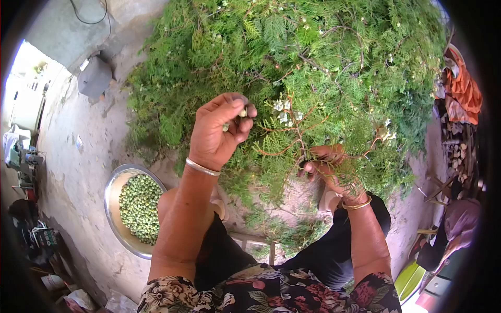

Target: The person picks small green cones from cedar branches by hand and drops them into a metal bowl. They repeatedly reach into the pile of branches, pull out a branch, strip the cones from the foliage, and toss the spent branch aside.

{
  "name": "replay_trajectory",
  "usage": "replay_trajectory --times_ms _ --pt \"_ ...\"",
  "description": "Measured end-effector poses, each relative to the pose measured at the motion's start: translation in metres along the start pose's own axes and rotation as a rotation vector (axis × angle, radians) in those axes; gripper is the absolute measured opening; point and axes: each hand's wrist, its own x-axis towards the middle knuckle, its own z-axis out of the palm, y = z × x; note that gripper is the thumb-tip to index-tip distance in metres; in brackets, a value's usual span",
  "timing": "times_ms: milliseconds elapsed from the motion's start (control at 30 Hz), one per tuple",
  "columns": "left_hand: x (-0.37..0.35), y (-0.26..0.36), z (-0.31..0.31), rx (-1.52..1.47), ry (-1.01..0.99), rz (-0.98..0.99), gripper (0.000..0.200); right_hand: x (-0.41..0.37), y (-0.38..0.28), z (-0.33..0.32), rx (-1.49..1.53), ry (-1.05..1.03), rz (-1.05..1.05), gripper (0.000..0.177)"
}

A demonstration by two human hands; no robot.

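Centrally, a leafy sprig (299, 128) is held before a heap of cut foliage (209, 68), its stem gripped between thumb and fingers of the right hand (329, 163); it is judged light and springy, best grasped at this woody part. A small, firm-looking green cone (242, 112) is pinched by the left hand (218, 128). Feathery, flattened sprays are massed beyond; rounded cones (140, 208) are gathered in a shiny metal basin (109, 211) at left.
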Motion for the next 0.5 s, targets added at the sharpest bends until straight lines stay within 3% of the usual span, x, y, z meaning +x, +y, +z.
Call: replay_trajectory --times_ms 100,200,367,500 --pt "-0.005 0.000 0.010 0.268 -0.029 0.059 0.015 0.002 0.002 0.004 -0.093 -0.011 -0.003 0.034" --pt "-0.002 -0.012 0.012 0.526 0.088 -0.090 0.010 0.003 -0.003 0.006 -0.156 0.018 0.051 0.026" --pt "0.002 -0.016 0.010 0.496 0.034 -0.107 0.011 0.004 -0.002 0.007 -0.118 0.011 0.074 0.025" --pt "0.001 -0.019 0.011 0.463 0.123 -0.034 0.018 0.000 -0.005 0.003 -0.210 -0.005 0.090 0.033"
